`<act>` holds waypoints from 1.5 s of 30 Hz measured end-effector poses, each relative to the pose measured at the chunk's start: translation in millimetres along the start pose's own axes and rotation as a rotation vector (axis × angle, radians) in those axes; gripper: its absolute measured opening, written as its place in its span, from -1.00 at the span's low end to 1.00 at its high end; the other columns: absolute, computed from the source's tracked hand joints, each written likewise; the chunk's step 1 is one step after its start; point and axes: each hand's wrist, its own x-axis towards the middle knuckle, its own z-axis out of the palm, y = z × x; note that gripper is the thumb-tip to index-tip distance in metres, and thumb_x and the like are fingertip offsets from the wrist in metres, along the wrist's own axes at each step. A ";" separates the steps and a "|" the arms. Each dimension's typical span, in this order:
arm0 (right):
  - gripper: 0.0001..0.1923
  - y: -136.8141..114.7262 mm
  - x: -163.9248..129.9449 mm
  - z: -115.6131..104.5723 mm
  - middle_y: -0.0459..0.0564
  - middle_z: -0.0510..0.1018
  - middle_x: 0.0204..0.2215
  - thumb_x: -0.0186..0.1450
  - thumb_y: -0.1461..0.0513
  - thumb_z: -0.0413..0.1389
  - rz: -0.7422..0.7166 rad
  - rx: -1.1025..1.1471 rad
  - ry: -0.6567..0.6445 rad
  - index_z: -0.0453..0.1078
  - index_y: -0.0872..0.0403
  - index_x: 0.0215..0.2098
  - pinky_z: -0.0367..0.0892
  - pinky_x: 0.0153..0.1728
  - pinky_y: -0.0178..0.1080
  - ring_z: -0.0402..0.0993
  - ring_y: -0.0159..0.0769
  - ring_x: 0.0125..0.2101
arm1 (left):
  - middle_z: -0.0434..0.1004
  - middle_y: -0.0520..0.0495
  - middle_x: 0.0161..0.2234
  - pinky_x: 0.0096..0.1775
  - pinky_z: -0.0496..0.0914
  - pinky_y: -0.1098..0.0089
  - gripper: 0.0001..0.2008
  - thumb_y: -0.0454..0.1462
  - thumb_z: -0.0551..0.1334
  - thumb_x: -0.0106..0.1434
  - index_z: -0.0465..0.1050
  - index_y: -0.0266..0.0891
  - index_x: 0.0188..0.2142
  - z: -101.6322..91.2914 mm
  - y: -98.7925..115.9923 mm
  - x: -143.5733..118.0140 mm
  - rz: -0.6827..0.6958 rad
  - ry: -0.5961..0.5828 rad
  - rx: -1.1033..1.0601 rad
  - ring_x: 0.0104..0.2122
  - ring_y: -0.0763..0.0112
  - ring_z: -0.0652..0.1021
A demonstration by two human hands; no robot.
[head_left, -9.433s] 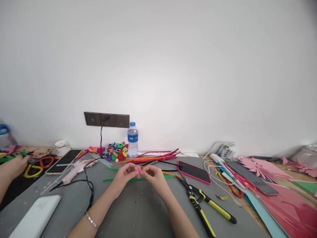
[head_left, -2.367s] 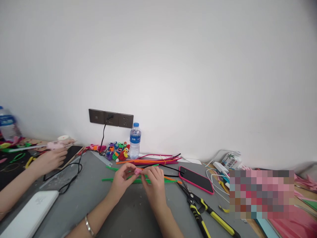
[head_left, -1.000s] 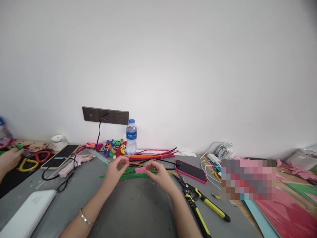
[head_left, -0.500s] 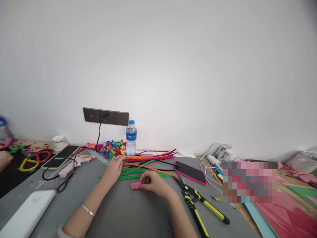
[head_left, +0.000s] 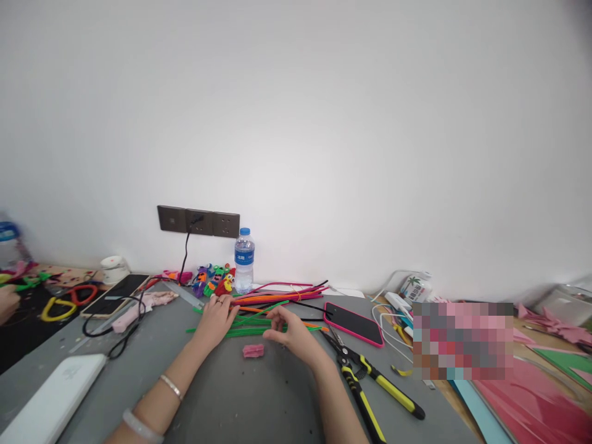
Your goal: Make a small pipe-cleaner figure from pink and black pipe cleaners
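Observation:
A small pink folded piece (head_left: 253, 351) lies on the grey mat (head_left: 250, 394), free of both hands. My right hand (head_left: 291, 336) is just right of it, thumb and fingers parted and curved over the green pipe cleaners (head_left: 245, 332), holding nothing I can see. Across the left end of the pink and orange pipe cleaners (head_left: 282, 297) rests my left hand (head_left: 218, 316), its fingers stretched out and touching the stems. Its fingertips are partly lost among them. Small colourful pipe-cleaner figures (head_left: 215, 279) stand behind that hand.
Yellow-black pliers (head_left: 365, 373) and a pink-cased phone (head_left: 354, 324) lie on the right. A water bottle (head_left: 244, 262) stands by the wall. Left are a white power bank (head_left: 60, 394), cables and scissors (head_left: 69, 302). Another person's hand (head_left: 8, 303) shows at the far left.
My right hand has let go of the pink piece and moved up and slightly right toward the pipe cleaners. The pink piece stays on the mat. My left hand has barely moved.

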 end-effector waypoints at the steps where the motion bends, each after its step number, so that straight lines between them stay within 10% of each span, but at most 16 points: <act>1: -0.73 -0.4 1.5 -0.7 -0.18 0.38 -0.54 0.12 0.13 0.26 -0.003 -0.008 0.041 0.38 0.07 -0.28 0.23 -0.43 -0.31 0.29 -0.34 -0.49 | 0.54 -0.20 -0.16 -0.13 0.34 0.12 -0.66 -0.12 0.00 0.35 0.46 -0.26 -0.16 -0.6 0.0 0.3 -0.004 -0.003 -0.003 -0.14 0.05 0.42; 14: -0.64 15.0 12.5 -3.3 -0.13 0.33 -0.60 0.28 -0.05 0.01 -0.074 -0.087 0.375 0.31 0.06 -0.45 0.18 -0.48 -0.29 0.25 -0.31 -0.54 | 0.60 -0.16 -0.16 -0.19 0.34 0.17 -0.72 -0.24 0.04 0.31 0.52 -0.19 -0.16 -10.3 5.0 0.3 0.030 0.085 -0.063 -0.16 0.06 0.46; 25: -0.38 38.3 16.3 10.7 0.15 0.47 -0.01 0.29 0.18 0.03 -0.154 -0.041 0.408 -0.01 0.03 0.28 0.40 -0.14 -0.12 0.50 -0.19 -0.13 | 0.55 -0.13 -0.07 0.00 0.33 0.14 -0.71 -0.27 0.03 0.33 0.45 -0.13 -0.04 -46.9 10.1 -6.9 0.131 0.407 -0.328 -0.03 0.13 0.46; 45: -0.31 80.8 30.2 5.7 0.21 0.32 0.16 0.20 0.17 0.05 0.015 -0.014 0.538 0.06 0.07 0.29 0.18 0.12 0.04 0.25 0.00 0.15 | 0.30 -0.23 0.14 0.12 0.24 0.09 -0.54 -0.31 0.04 0.35 0.12 -0.11 0.23 -64.4 22.3 -8.5 0.185 0.592 -0.299 0.15 0.07 0.32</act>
